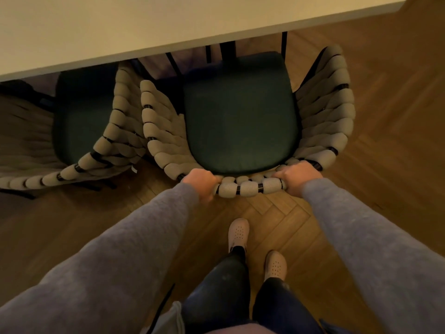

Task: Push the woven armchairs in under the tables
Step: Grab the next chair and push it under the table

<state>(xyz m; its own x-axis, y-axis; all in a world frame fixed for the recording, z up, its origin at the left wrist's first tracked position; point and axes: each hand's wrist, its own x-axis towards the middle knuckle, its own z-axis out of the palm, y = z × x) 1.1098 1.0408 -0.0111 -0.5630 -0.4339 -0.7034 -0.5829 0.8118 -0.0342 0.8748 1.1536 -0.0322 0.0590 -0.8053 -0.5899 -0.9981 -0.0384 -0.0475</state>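
Just beside, on left: second armchair (103,150). Open front of woven armchair (240,121) faces counter (168,20); fingers of left hand (201,183) and right hand (297,175) grip its backrest.

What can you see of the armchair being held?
The armchair has a curved back and arms of thick beige woven bands on a black frame, and a dark green seat cushion. It stands upright on the wood floor, its front under the table edge, most of the seat uncovered. The left hand and right hand grip its back rail. A matching chair stands close beside it.
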